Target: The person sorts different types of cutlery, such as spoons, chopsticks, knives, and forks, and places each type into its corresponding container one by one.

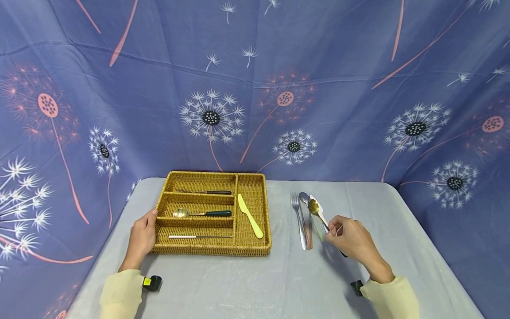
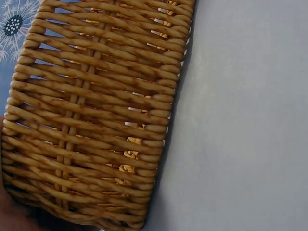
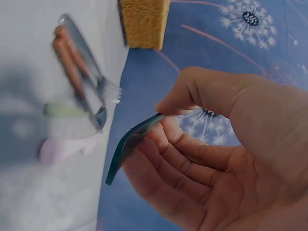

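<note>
My right hand (image 1: 352, 237) pinches a gold spoon (image 1: 314, 207) with a dark green handle (image 3: 130, 142), between thumb and fingers. The spoon is held up at the right side of a loose cutlery pile. In that pile lie a silver fork (image 1: 295, 201), a spoon (image 1: 304, 197) with a brown handle, another brown handle (image 3: 67, 65), a green handle (image 3: 67, 110) and a pale pinkish-white handle (image 3: 57, 150). My left hand (image 1: 142, 235) grips the left side of a wicker cutlery tray (image 1: 211, 250); most of that hand is outside the left wrist view.
The tray's left compartments hold a black-handled utensil (image 1: 219, 192), a gold spoon (image 1: 181, 213) with a dark green handle, and a white-handled utensil (image 1: 182, 236). A yellow knife (image 1: 251, 217) lies in its right compartment. Patterned blue cloth (image 1: 338, 88) hangs behind the grey table (image 1: 239, 288).
</note>
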`<state>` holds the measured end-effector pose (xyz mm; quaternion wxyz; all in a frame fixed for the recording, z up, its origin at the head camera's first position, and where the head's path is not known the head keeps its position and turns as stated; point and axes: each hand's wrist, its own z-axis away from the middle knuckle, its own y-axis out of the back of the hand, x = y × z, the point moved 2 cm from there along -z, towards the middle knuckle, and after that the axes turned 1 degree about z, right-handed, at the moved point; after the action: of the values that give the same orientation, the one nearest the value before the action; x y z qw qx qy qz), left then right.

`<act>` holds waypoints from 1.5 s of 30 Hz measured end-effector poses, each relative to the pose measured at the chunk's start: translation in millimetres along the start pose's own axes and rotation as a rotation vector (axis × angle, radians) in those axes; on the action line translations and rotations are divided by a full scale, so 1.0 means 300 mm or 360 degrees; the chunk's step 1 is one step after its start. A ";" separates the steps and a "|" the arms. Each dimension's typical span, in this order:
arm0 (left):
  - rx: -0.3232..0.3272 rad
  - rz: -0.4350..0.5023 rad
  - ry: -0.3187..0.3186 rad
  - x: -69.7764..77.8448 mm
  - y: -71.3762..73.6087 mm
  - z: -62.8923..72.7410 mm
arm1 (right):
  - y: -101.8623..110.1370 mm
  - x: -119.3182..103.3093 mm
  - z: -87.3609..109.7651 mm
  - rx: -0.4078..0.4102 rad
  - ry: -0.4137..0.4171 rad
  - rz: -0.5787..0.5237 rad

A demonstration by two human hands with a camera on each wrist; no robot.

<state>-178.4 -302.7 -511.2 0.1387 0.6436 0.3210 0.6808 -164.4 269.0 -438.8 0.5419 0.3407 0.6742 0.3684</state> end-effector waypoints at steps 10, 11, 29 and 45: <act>-0.0008 0.0006 0.0011 0.000 0.000 -0.001 | -0.026 -0.114 -0.077 -0.0036 0.0138 -0.0007; -0.0007 0.0007 0.0010 -0.001 0.000 -0.001 | -0.030 -0.125 -0.085 -0.0046 0.0151 -0.0012; -0.0023 0.0011 0.0017 0.003 -0.001 0.000 | -0.115 -0.331 -0.218 -0.0195 0.0398 -0.0063; -0.0037 0.0023 0.0029 0.000 0.000 -0.001 | -0.194 -0.538 -0.357 -0.0415 0.0600 0.0038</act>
<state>-178.7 -302.9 -511.2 0.1383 0.6381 0.3098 0.6912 -243.8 87.9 -396.7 0.4414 0.2009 0.7060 0.5161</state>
